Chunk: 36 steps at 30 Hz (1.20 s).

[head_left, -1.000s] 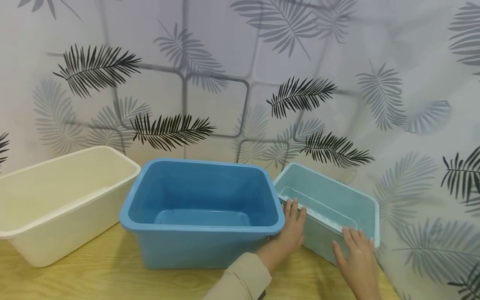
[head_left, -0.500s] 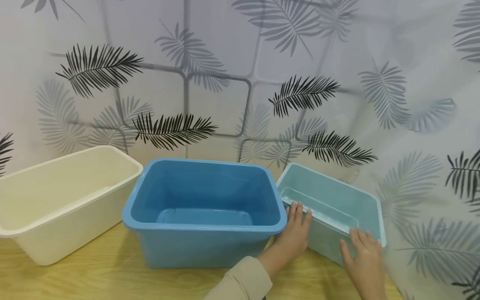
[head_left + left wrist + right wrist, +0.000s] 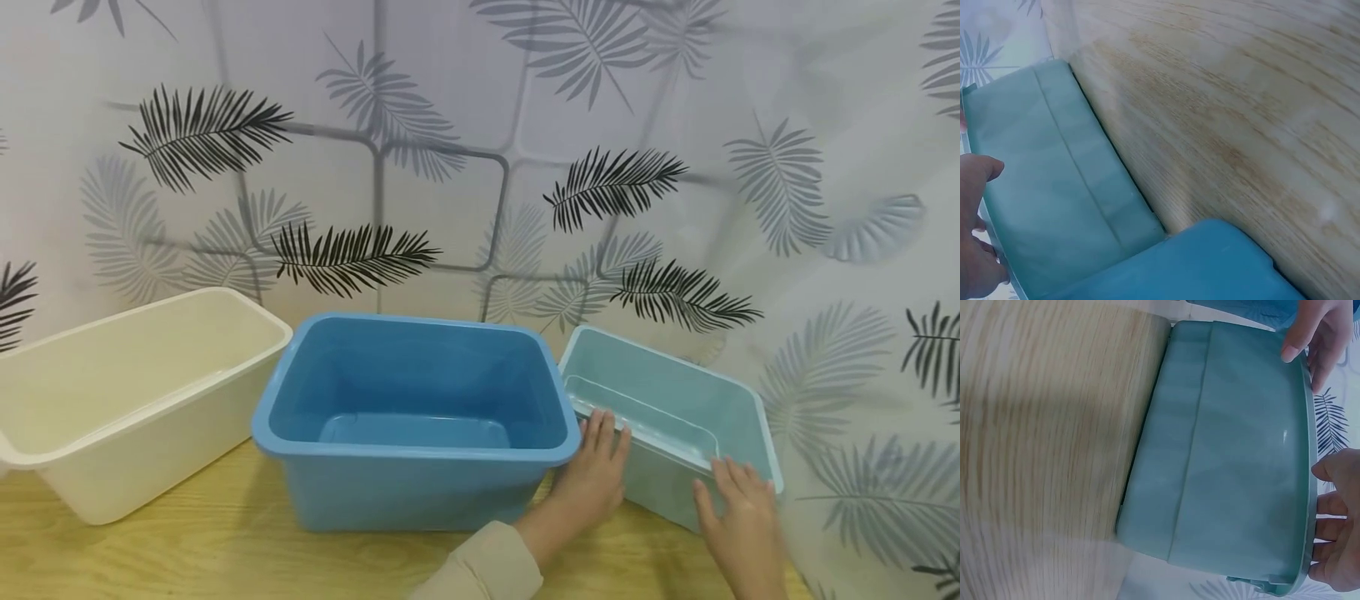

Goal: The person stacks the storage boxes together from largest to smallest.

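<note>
A pale teal plastic tub (image 3: 663, 471) stands on the table at the right, angled towards the wall, with nothing in it. My left hand (image 3: 596, 475) holds its near rim at the left end, fingers over the edge and thumb on the outside, as the right wrist view also shows. At the right end of that same rim, the fingers of my right hand (image 3: 742, 521) hook over the edge with the thumb in front. In the left wrist view the tub's outer wall (image 3: 1054, 181) fills the left side, with the left thumb beside its rim.
A larger blue tub (image 3: 412, 492) stands in the middle, its right rim overlapping the teal one in the head view. Farther left is a cream tub (image 3: 157, 450). All stand on a wood-grain table (image 3: 225, 558) before a leaf-patterned curtain (image 3: 450, 108).
The teal tub has turned slightly, its left end shifting left and its right end coming right, with both hands staying on its rim. The whole head view drifts a little to the right.
</note>
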### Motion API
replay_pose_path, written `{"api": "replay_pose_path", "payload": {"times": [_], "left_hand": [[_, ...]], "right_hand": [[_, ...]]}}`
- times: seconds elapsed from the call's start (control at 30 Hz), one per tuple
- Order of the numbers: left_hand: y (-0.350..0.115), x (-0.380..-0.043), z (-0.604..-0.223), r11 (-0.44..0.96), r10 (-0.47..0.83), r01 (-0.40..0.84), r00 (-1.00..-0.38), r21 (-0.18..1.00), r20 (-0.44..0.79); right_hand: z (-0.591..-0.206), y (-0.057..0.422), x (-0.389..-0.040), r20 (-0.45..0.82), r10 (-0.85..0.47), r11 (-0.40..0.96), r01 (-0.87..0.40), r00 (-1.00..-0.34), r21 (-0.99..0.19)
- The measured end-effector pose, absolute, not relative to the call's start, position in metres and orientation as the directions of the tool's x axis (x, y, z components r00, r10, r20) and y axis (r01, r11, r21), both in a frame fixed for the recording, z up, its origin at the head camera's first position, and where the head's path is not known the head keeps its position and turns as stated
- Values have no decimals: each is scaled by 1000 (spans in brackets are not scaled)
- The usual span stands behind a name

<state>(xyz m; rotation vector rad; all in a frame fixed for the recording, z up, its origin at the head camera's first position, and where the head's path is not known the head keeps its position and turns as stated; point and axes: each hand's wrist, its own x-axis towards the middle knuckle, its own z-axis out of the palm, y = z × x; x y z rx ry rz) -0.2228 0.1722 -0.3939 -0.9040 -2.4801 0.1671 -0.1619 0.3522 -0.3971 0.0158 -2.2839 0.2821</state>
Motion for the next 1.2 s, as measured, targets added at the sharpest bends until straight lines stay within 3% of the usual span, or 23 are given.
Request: {"api": "replay_pose_path", "payload": {"times": [0.3,0.47,0.67,0.77,0.9,0.93,1.07,1.2], "left_hand": [[172,-218,-390,746,656,624,-629,-232,416],[170,-221,-389,712,667,664,-538,-227,516],[188,-246,-413,751,566,615,-416,-239,712],[214,-289,-455,796,430,545,-203,-263,879],[222,-305,-459,863,278,445,-24,-238,960],[216,-297,-447,874,275,428,-43,-230,961],[197,-265,-408,878,356,419,-247,-232,901],[190,-250,-396,876,430,418,-455,-239,780]], "right_hand": [[-396,360,-159,746,102,973,-89,-658,-212],[-396,366,-159,732,144,967,-62,-666,-247],[-400,373,-165,849,38,960,-216,-527,-176],[-401,379,-171,876,-62,946,-309,-478,-101],[-402,387,-179,868,-157,938,-347,-471,-18],[-401,389,-181,867,-172,939,-343,-467,2],[-400,394,-184,863,-194,948,-317,-466,42],[-398,396,-183,845,-200,953,-297,-496,51]]}}
